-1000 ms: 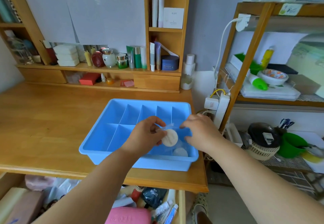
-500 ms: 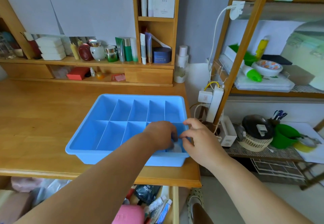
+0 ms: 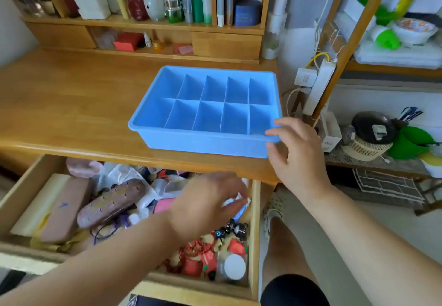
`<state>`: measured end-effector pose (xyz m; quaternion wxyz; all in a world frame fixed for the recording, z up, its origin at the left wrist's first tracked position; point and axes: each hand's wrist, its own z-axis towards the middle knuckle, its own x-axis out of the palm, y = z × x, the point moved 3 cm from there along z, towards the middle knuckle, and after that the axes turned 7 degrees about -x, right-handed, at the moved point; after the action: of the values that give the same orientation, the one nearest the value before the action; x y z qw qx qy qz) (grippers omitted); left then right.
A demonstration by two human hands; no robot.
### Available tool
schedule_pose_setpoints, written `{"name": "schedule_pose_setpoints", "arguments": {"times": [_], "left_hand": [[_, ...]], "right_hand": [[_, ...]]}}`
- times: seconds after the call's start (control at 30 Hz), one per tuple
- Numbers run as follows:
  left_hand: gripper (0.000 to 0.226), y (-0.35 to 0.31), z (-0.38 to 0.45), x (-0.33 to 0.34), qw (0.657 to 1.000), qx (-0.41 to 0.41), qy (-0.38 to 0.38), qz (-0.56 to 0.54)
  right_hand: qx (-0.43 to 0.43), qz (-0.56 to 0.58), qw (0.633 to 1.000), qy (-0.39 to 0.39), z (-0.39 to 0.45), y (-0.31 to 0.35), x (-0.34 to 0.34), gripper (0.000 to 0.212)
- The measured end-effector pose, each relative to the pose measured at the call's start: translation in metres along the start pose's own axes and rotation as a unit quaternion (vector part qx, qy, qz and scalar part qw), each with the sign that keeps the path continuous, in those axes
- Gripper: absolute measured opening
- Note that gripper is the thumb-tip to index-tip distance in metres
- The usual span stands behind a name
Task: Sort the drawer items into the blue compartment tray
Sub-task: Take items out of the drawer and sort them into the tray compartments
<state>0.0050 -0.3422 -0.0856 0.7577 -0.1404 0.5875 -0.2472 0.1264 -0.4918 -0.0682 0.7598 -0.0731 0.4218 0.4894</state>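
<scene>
The blue compartment tray (image 3: 203, 144) stands on the wooden desk (image 3: 71, 104), near its front right corner. Its visible compartments look bare; the front wall hides the floor of the near row. My right hand (image 3: 296, 152) hovers at the tray's front right corner, fingers apart and holding nothing. Below the desk, the open drawer (image 3: 254, 234) is full of clutter: a brown case (image 3: 110, 202), a pink item (image 3: 165, 204), red beads (image 3: 196, 248) and a white-lidded jar (image 3: 234, 266). My left hand (image 3: 208, 200), blurred, is low over the drawer's right half with its fingertips by a white and blue tube (image 3: 241, 206).
A shelf unit with bottles and jars (image 3: 172, 6) runs along the back of the desk. A power strip (image 3: 318, 87) and cables hang to the right of the tray. A rack with bowls and a green tub (image 3: 411, 143) stands further right. My knee (image 3: 282, 234) is beside the drawer.
Both hands have left the tray's near right compartment. My left hand has dropped into the drawer and my right hand has drawn back to the tray's corner. The view has tilted down.
</scene>
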Motion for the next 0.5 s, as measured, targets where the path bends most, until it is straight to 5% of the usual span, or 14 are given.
{"name": "schedule_pose_setpoints", "arguments": {"times": [0.07,0.13,0.27,0.5], "left_hand": [[0.013,0.014,-0.047,0.042,0.972,-0.123,0.199,0.020],[0.026,0.029,-0.078,0.075,0.917,-0.255,0.305,0.020],[0.046,0.030,-0.089,0.113,0.873,-0.346,0.342,0.040],[0.027,0.029,-0.070,0.129,0.864,-0.276,0.377,0.185]], "right_hand": [[-0.058,0.016,0.998,0.021,-0.027,0.020,0.007,0.009],[-0.067,0.050,0.992,0.100,-0.054,0.034,0.025,0.006],[0.039,0.124,0.963,0.238,-0.101,0.038,0.056,0.010],[0.097,0.141,0.946,0.276,-0.122,0.035,0.064,0.015]]}}
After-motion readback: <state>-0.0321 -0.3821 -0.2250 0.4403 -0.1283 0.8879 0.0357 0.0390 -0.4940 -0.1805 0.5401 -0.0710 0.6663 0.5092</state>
